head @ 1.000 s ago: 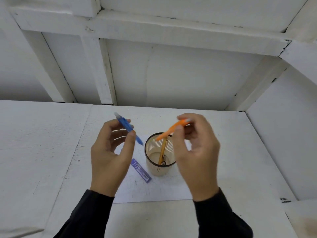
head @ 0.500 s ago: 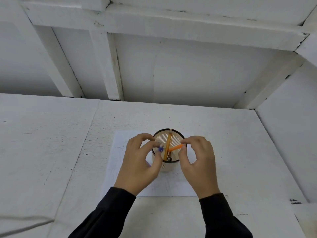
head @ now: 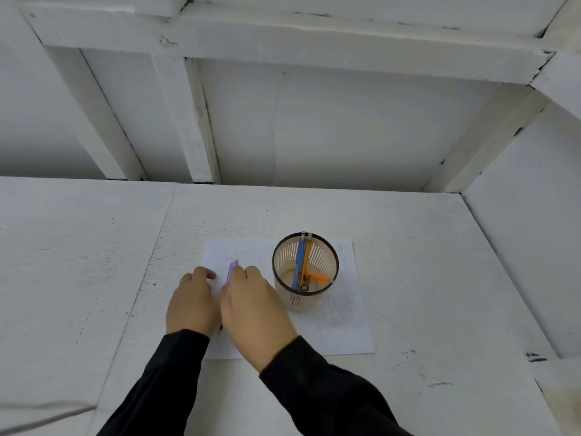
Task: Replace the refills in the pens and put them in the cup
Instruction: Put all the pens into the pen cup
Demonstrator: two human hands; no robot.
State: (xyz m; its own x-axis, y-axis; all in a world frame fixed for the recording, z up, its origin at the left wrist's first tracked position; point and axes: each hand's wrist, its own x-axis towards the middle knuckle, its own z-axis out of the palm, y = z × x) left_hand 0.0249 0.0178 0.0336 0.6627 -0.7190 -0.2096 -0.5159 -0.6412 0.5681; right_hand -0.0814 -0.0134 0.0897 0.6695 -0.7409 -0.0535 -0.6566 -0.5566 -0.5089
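A translucent cup [head: 309, 302] with a dark rim stands on a white paper sheet [head: 345, 328]. Inside it a blue pen [head: 299, 262] and a yellow pen [head: 307, 262] lean side by side, and an orange pen [head: 319, 277] lies across the bottom. Left of the cup, my right hand [head: 251, 306] holds a purple refill pack [head: 233, 270], whose end sticks out past my fingers. My left hand [head: 191, 302] rests beside it with its fingertips on the paper. The rest of the pack is hidden by my hands.
The paper lies on a white painted table [head: 94, 262]. A white wall with slanted beams [head: 195, 121] rises behind it. A white side panel [head: 518, 247] closes off the right.
The blue and orange pens left my hands and now sit in the cup. Both hands moved left and down onto the paper, and my right hand took hold of the purple pack.
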